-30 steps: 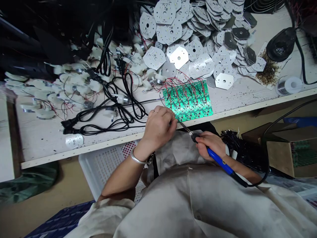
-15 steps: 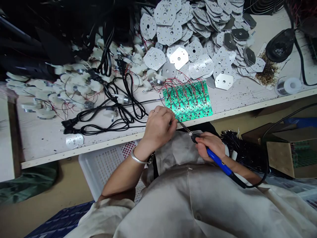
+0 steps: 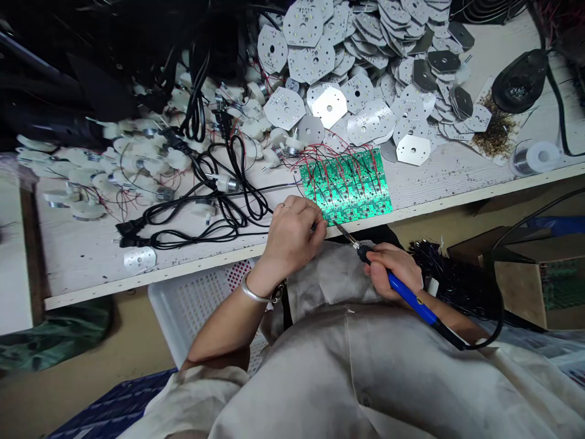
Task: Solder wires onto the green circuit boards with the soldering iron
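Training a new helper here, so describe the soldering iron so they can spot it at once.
At the front edge of the long white workbench, find the bright green circuit board bristling with red and black wires. Just below it, the right hand grips the soldering iron. Its blue handle sets it apart, with a black cord trailing away and a thin metal tip pointing toward the board.

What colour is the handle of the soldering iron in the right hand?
The soldering iron handle is blue, with black at both ends; it shows best in the head view.
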`<state>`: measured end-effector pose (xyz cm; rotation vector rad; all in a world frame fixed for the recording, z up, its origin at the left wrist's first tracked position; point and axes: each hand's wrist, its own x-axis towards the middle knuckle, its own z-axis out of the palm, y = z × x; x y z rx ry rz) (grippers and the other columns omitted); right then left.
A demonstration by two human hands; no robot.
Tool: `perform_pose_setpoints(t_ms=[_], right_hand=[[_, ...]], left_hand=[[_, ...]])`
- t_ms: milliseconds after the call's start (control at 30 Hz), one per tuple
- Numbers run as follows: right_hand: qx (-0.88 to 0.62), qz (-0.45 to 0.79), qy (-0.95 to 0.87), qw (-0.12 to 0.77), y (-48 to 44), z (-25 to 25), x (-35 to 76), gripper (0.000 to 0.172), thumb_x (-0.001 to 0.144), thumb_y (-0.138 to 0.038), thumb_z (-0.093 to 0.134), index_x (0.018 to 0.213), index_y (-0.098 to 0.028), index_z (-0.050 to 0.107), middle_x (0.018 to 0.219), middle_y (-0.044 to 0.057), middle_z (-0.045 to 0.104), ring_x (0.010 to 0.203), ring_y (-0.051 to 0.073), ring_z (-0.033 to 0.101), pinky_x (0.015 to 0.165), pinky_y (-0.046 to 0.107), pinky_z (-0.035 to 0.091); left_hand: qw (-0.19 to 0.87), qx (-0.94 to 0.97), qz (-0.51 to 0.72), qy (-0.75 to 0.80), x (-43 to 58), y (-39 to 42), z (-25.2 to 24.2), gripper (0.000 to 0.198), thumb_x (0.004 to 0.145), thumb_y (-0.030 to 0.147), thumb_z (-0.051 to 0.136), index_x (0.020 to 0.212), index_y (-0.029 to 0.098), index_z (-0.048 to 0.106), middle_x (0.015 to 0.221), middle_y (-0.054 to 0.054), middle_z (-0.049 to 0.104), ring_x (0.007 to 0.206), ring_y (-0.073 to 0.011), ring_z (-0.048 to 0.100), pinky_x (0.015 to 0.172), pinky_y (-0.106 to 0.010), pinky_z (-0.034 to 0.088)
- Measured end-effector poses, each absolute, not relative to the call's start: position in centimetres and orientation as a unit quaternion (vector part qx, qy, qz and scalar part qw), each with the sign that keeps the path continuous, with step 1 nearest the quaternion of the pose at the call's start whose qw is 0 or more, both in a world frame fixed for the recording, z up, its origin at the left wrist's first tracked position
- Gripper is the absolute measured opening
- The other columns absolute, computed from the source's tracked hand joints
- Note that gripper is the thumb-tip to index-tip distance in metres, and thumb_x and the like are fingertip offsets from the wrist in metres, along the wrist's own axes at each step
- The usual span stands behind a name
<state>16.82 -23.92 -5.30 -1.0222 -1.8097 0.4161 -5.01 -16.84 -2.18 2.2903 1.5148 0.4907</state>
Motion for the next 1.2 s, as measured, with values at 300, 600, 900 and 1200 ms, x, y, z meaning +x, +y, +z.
perform_pose_setpoints(t_ms=[300,600,900,1200], right_hand=[[-0.421,0.161,-0.705,0.548,-23.5,-4.8,16.5,0.026,0.090,-0.011,0.056,0.112,-0.020,0.066,0.068,-0.001,0.072,0.059,0.017,0.068,0.061,0.030,0.062],[-0.453,0.159,-0.705,0.522,-23.6,-4.2,16.6,0.017,0.094,-0.018,0.054,0.107,-0.022,0.065,0.064,-0.002,0.070,0.061,0.018,0.070,0.061,0.034,0.063],[-0.436,0.227,-0.684,0.539,-22.8,-4.3,16.2,0.017,0.096,-0.019,0.056,0.109,-0.024,0.065,0.072,-0.002,0.073,0.063,0.014,0.070,0.062,0.027,0.062],[-0.452,0.278,-0.677,0.510,-22.8,-4.2,16.5,0.019,0.094,-0.015,0.058,0.109,-0.023,0.065,0.078,-0.001,0.075,0.068,0.014,0.071,0.067,0.029,0.063]], left_hand=[[0.175,0.809,0.186,0.529,-5.0,-16.8,-2.2,0.014,0.088,0.018,0.057,0.075,0.019,0.060,0.090,-0.007,0.069,0.090,-0.0242,0.059,0.081,-0.041,0.044],[0.196,0.791,0.214,0.538,-4.8,-16.9,-2.5,0.014,0.083,0.013,0.058,0.071,0.020,0.057,0.087,-0.006,0.068,0.090,-0.0226,0.060,0.083,-0.040,0.045],[0.226,0.768,0.183,0.571,-4.4,-16.6,-1.9,0.016,0.080,0.012,0.059,0.067,0.020,0.054,0.085,-0.006,0.067,0.090,-0.0227,0.059,0.083,-0.040,0.044],[0.237,0.774,0.153,0.567,-4.5,-16.1,-1.7,0.017,0.079,0.011,0.059,0.065,0.019,0.055,0.084,-0.005,0.066,0.086,-0.0206,0.058,0.083,-0.038,0.043]])
